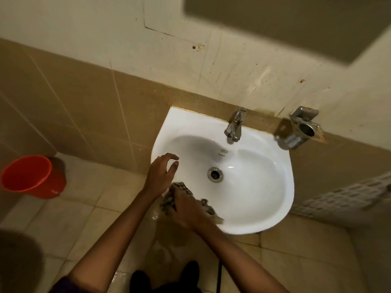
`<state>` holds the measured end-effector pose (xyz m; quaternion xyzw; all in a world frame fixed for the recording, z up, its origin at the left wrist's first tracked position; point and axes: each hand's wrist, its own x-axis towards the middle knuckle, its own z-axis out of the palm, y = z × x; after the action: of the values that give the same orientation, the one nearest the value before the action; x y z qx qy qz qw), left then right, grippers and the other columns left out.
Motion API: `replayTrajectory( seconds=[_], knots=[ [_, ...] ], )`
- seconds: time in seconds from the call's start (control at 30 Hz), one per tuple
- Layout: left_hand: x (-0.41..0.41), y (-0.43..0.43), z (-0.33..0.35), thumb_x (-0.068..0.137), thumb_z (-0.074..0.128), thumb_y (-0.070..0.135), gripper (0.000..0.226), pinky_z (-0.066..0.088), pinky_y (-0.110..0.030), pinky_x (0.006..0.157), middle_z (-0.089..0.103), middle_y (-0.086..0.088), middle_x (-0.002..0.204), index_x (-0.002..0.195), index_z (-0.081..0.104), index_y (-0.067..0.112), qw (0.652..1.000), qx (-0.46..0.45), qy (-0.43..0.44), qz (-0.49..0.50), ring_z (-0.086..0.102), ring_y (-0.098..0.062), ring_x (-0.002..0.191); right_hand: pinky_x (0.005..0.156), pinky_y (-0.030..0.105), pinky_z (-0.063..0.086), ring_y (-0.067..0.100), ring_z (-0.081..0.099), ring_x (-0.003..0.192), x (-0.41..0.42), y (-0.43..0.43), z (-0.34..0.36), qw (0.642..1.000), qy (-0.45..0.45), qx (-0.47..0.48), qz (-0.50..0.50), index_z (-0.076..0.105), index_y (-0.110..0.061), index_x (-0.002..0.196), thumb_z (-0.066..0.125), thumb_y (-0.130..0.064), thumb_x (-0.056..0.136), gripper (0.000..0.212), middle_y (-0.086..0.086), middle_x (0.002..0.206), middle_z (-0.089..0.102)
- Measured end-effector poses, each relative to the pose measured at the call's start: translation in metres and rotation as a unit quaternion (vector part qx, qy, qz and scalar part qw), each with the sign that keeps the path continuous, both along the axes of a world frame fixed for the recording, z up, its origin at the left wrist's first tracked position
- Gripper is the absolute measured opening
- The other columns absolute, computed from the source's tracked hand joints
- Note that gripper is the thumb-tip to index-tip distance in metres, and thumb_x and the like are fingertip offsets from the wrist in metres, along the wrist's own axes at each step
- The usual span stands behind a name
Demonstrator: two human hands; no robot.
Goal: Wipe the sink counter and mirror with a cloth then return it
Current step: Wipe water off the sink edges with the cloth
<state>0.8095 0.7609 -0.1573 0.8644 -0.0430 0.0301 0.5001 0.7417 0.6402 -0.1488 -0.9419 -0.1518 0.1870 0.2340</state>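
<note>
A white wall-hung sink fills the middle of the head view, with a drain in its bowl. My right hand presses a dark patterned cloth onto the sink's near left rim. The cloth shows on both sides of that hand and is blurred. My left hand hovers over the left rim with fingers spread and holds nothing. A dull mirror hangs on the wall at the top right.
A metal tap stands at the back of the sink. A metal holder is fixed to the wall on the right. A red bucket sits on the tiled floor at left. A white patterned object lies right of the sink.
</note>
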Motion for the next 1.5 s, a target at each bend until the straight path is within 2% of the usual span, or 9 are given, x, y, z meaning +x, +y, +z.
replayTrajectory(
  seconds=[0.13,0.4,0.63,0.73,1.0,1.13,1.3,1.4,1.5],
  knots=[
    [-0.003,-0.037,0.007,0.088,0.047,0.028,0.029,0.023,-0.029,0.107,0.07,-0.001,0.103,0.101,0.066,0.01,0.996,0.017,0.028,-0.084,0.061,-0.019,0.101,0.074,0.035,0.047,0.032,0.061,0.097,0.002,0.0,0.0,1.0,-0.005,-0.007,0.018,0.052,-0.006,0.119,0.044,-0.035,0.092,0.039,0.017,0.118,0.059],
    [-0.032,-0.038,-0.016,0.083,0.03,0.054,0.052,0.046,-0.032,0.082,0.071,0.003,0.099,0.098,0.065,0.02,0.983,0.139,0.008,-0.116,0.064,-0.019,0.089,0.083,0.035,0.049,0.024,0.063,0.104,-0.045,-0.177,0.0,0.977,-0.054,-0.149,0.143,0.045,-0.02,0.133,0.027,-0.069,0.087,0.069,0.005,0.124,0.062],
    [-0.038,-0.047,-0.02,0.081,0.029,0.066,0.063,0.047,-0.033,0.081,0.071,0.002,0.102,0.104,0.066,0.021,0.974,0.217,-0.011,-0.071,0.066,-0.018,0.095,0.114,0.036,0.011,0.006,0.022,0.141,0.011,-0.265,0.002,0.949,0.047,-0.29,0.114,0.031,-0.034,0.142,-0.024,-0.078,0.067,0.103,-0.007,0.151,0.032],
    [-0.039,-0.051,-0.021,0.079,0.025,0.071,0.074,0.043,-0.039,0.096,0.066,-0.003,0.119,0.116,0.061,0.018,0.967,0.246,0.002,-0.073,0.056,-0.024,0.118,0.117,0.047,-0.003,0.015,0.0,0.145,0.023,-0.236,-0.022,0.931,0.173,-0.313,0.07,0.007,-0.028,0.148,0.006,-0.062,0.092,0.065,-0.004,0.158,0.005],
    [-0.033,-0.051,-0.032,0.085,0.0,0.071,0.087,0.016,-0.043,0.117,0.029,-0.004,0.153,0.145,0.033,0.018,0.944,0.313,-0.002,-0.105,0.014,-0.021,0.145,0.117,0.051,-0.005,0.015,-0.001,0.145,0.028,-0.083,-0.052,0.967,0.239,0.016,0.092,0.006,-0.025,0.149,0.015,-0.058,0.094,0.064,-0.001,0.159,0.003],
    [-0.034,-0.052,-0.033,0.084,0.002,0.074,0.085,0.001,-0.039,0.117,0.009,0.001,0.158,0.15,0.014,0.021,0.94,0.323,0.026,-0.106,-0.008,-0.014,0.145,0.118,0.049,0.004,0.026,0.009,0.145,0.047,-0.161,-0.052,0.975,0.153,-0.102,0.123,0.021,-0.016,0.147,0.035,-0.031,0.099,0.051,0.008,0.157,0.014],
    [-0.031,-0.053,-0.034,0.083,0.007,0.078,0.086,-0.001,-0.037,0.117,0.007,0.007,0.157,0.15,0.015,0.024,0.945,0.315,0.039,-0.074,-0.012,-0.009,0.144,0.114,0.037,-0.003,0.02,0.05,0.126,0.127,-0.272,-0.074,0.937,-0.048,-0.316,0.137,0.034,-0.02,0.138,0.023,-0.042,0.093,0.051,0.004,0.135,0.055],
    [-0.036,-0.05,-0.028,0.086,0.02,0.075,0.081,0.004,-0.035,0.116,0.022,0.005,0.155,0.147,0.028,0.022,0.946,0.314,0.015,-0.078,-0.002,-0.009,0.145,0.114,0.025,-0.006,0.016,0.048,0.127,0.163,-0.253,-0.067,0.934,-0.034,-0.269,0.232,0.031,-0.018,0.138,0.012,-0.037,0.098,0.048,0.001,0.135,0.055],
    [-0.031,-0.05,-0.03,0.087,0.025,0.073,0.079,0.004,-0.031,0.116,0.027,0.003,0.153,0.145,0.032,0.02,0.946,0.314,0.002,-0.078,0.002,-0.009,0.145,0.113,0.025,0.016,0.005,0.041,0.128,0.194,-0.221,-0.063,0.907,-0.053,-0.272,0.316,0.035,-0.02,0.137,0.039,-0.051,0.09,0.056,-0.006,0.138,0.051]
  ],
)
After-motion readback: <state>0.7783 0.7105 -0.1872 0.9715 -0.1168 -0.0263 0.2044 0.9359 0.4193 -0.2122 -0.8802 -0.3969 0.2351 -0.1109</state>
